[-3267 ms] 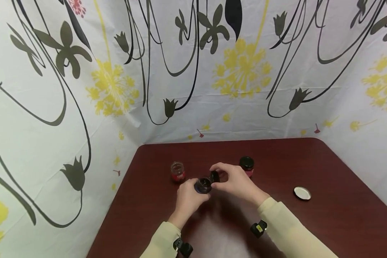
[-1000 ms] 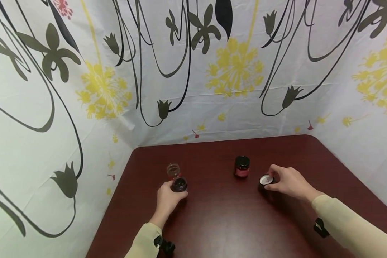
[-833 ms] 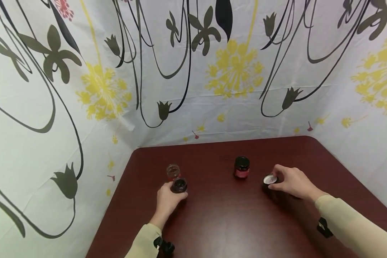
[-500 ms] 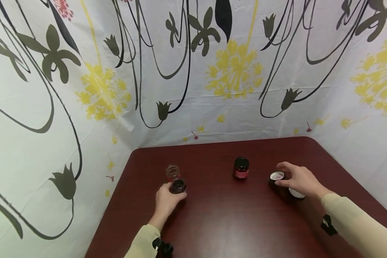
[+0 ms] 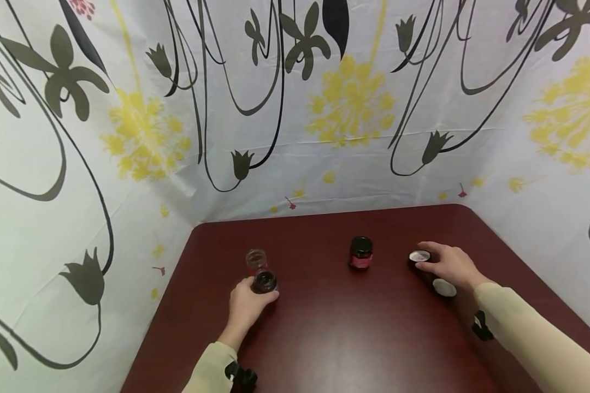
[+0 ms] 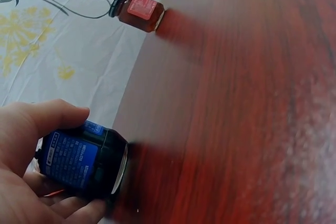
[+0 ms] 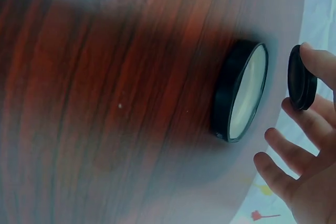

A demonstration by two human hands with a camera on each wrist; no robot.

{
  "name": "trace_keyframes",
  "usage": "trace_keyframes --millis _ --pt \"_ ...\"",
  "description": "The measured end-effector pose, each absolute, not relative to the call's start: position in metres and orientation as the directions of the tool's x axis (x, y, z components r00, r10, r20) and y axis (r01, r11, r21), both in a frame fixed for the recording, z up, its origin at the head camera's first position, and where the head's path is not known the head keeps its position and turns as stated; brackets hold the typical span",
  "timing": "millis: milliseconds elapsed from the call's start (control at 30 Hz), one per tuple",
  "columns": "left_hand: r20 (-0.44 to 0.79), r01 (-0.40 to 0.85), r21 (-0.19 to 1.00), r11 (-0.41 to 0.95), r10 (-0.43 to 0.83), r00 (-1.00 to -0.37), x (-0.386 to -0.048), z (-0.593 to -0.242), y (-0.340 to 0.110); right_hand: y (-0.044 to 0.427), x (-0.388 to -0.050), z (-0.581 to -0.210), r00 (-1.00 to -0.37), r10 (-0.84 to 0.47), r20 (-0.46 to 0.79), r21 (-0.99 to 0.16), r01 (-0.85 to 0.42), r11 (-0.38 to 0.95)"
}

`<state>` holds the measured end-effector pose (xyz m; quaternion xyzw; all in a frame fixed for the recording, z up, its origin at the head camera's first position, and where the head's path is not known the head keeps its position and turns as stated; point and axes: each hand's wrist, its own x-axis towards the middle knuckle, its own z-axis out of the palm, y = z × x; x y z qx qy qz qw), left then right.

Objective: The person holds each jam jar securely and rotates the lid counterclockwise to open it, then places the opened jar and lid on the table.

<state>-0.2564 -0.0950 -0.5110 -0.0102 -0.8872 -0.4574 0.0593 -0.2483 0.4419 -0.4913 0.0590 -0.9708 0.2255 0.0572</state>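
At the left of the head view, the left hand (image 5: 246, 305) grips an uncapped dark jar (image 5: 265, 282); the left wrist view shows its blue label (image 6: 73, 156) and the fingers curled round it. Just behind it is an uncapped clear jar with a red label (image 5: 256, 260). On the right, the right hand (image 5: 449, 265) pinches a dark lid (image 5: 419, 256), its pale inside facing up. In the right wrist view that lid (image 7: 302, 78) is between thumb and finger, apart from a second lid (image 7: 248, 94) lying pale side up on the table.
A jar with a black lid and pink-red label (image 5: 361, 253) stands between the hands, farther back. The dark red table (image 5: 334, 327) meets patterned white cloth (image 5: 285, 180) at its back and sides.
The right hand has carried the dark lid from the other hand's jar to the right, then slightly back past the second lid. The left hand has moved left with its jar, beside the clear jar.
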Motion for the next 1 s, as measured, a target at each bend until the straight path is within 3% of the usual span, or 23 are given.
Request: trace_keyframes --millis 1000 --pt "0.151 0.098 0.794 0.599 -0.038 -0.988 -0.26 -0.515 -0.097 0.457 -0.262 -0.505 -0.992 -0.109 0.069 -0.33 -0.126 0.936"
